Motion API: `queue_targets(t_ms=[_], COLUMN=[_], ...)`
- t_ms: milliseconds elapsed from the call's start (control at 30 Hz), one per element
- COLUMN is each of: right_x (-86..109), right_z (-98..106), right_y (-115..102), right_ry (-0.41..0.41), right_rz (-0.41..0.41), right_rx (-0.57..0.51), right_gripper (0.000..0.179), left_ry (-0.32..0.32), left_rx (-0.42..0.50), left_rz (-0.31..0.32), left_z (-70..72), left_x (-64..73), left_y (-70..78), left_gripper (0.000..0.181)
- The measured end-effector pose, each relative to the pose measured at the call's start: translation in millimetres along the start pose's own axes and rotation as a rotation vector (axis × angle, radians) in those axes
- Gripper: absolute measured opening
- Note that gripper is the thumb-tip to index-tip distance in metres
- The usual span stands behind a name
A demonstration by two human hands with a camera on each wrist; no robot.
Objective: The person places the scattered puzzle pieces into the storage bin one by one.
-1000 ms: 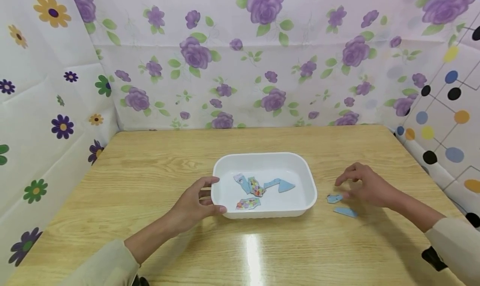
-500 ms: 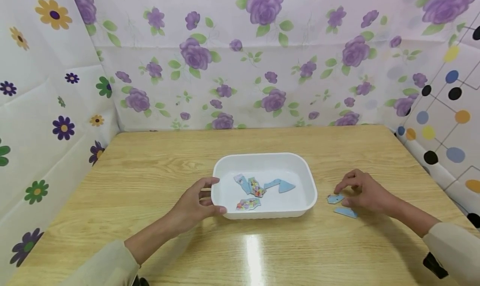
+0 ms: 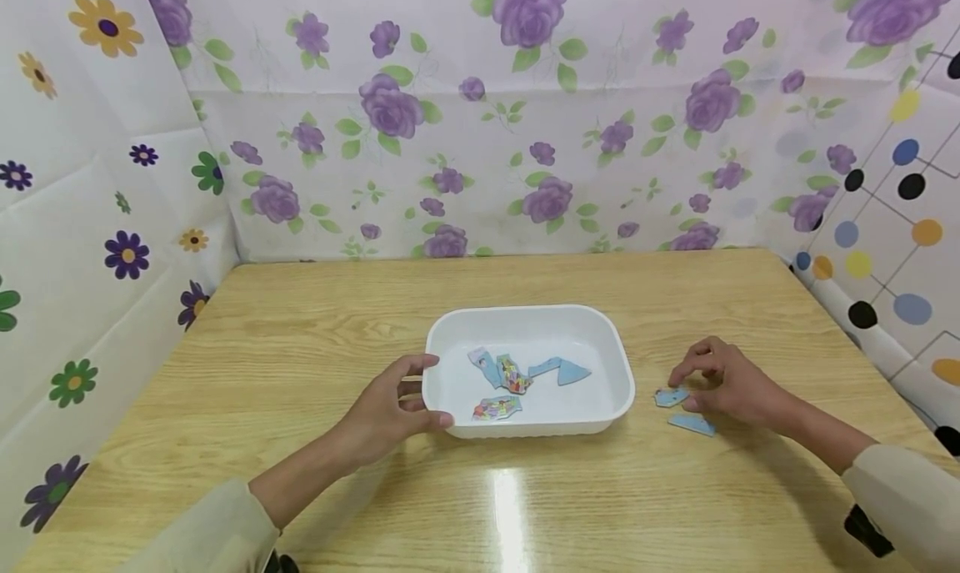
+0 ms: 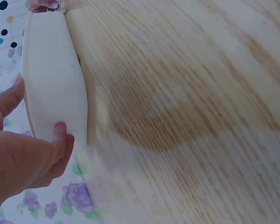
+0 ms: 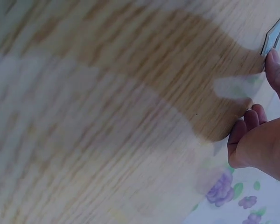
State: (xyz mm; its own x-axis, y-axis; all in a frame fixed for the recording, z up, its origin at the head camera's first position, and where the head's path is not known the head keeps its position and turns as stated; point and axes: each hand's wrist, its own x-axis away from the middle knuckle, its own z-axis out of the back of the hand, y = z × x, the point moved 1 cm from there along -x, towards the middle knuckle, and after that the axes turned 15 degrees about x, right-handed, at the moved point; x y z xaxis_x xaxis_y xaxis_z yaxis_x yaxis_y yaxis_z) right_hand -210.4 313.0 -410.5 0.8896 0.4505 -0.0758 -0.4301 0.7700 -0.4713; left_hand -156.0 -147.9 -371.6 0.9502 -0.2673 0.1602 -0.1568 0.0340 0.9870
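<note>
A white plastic tray (image 3: 528, 429) stands mid-table with several cut puzzle pieces inside, blue ones such as the pointed piece (image 3: 573, 372) and colourful printed ones such as the piece (image 3: 497, 408). My left hand (image 3: 382, 410) grips the tray's left end, thumb at the front corner and fingers along the side. To the right of the tray, my right hand (image 3: 735, 389) pinches a small blue puzzle piece (image 3: 670, 398) between thumb and index finger, the piece low at the tabletop. Just in front of it lies a second blue puzzle piece (image 3: 692, 424), apart from the hand.
The wooden table (image 3: 315, 323) meets a floral cloth (image 3: 525, 139) at the back. Patterned cloths also hang at the left (image 3: 90, 223) and the right (image 3: 892, 248). A light glare lies on the table's front part.
My right hand has come down a little and its thumb and index finger have closed on the small blue puzzle piece. The left hand and the tray have stayed put.
</note>
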Motion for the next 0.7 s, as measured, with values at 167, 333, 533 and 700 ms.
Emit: queue_targets(t_ms=[167, 333, 533, 700], right_x=[-0.7, -1.1, -1.1, 0.2], right_z=[-3.1, -5.4, -7.9, -12.9], right_y=[2.1, 2.4, 1.3, 1.9], right_ry=[0.018, 0.053, 0.097, 0.161], right_rz=[-0.002, 0.007, 0.028, 0.097], right_rx=[-0.002, 0.025, 0.068, 0.121], right_gripper=[0.017, 0.014, 0.017, 0.025], left_ry=[-0.004, -0.010, -0.004, -0.006], left_rx=[0.002, 0.012, 0.013, 0.016], left_rz=[-0.001, -0.003, 0.000, -0.003], left_z=[0.3, 0.5, 0.5, 0.8], left_x=[-0.3, -0.6, -0.2, 0.4], left_y=[-0.2, -0.4, -0.7, 0.2], left_gripper=[0.081, 0.081, 0.081, 0.080])
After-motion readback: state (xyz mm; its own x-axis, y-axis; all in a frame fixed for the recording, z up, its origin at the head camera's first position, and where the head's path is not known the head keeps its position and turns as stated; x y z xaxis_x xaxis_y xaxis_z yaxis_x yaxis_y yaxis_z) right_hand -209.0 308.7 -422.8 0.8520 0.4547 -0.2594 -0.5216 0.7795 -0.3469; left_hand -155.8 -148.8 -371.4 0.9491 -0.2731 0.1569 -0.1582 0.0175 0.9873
